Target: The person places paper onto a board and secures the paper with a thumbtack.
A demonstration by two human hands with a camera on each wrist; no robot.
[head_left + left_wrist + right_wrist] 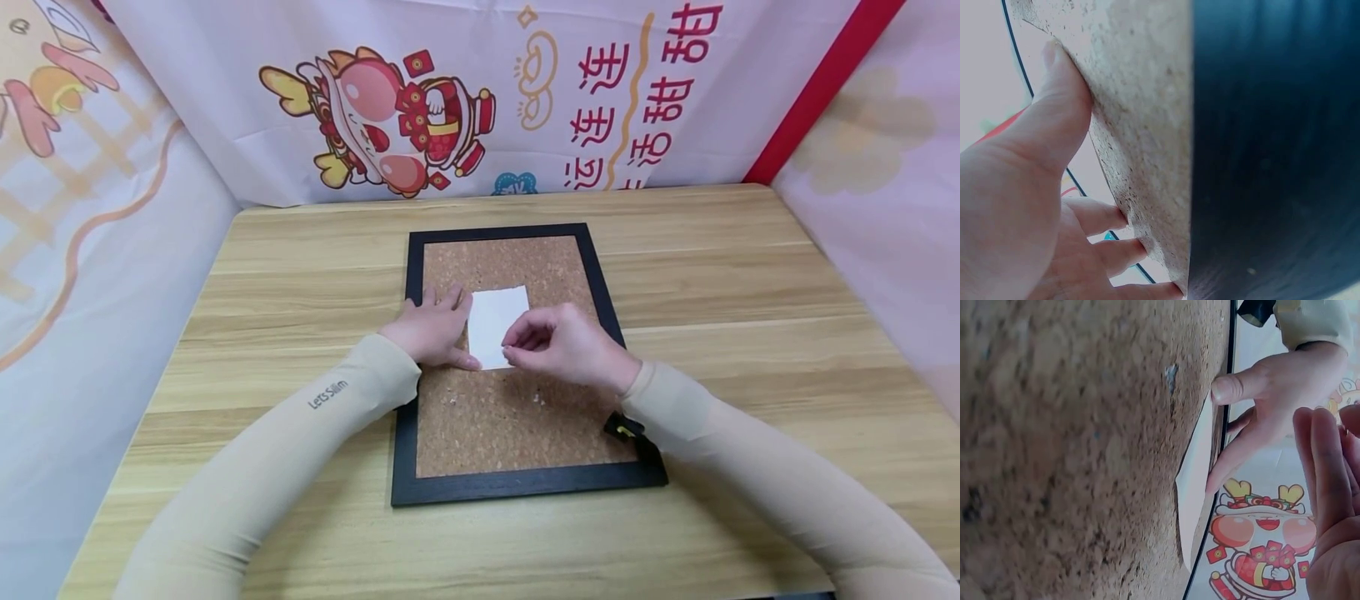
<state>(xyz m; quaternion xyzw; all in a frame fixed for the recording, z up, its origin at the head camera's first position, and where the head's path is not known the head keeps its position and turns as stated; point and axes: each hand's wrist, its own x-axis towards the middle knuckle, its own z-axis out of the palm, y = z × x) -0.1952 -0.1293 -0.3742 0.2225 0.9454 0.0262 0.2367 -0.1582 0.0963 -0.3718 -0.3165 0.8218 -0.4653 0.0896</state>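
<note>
A white sheet of paper lies on a cork board in a black frame. My left hand is spread over the board's left side, thumb at the paper's near left corner and fingertips along its left edge. In the left wrist view, that thumb presses flat there. Over the paper's near right part, my right hand has curled fingers, with thumb and forefinger pinching a small pale thing that is mostly hidden. Small clear bits sit on the cork nearer me; their kind is too small to tell.
A black object with a yellow mark is at the frame's right side, by my right wrist. The board rests on a wooden table. Printed white cloth hangs behind and at both sides.
</note>
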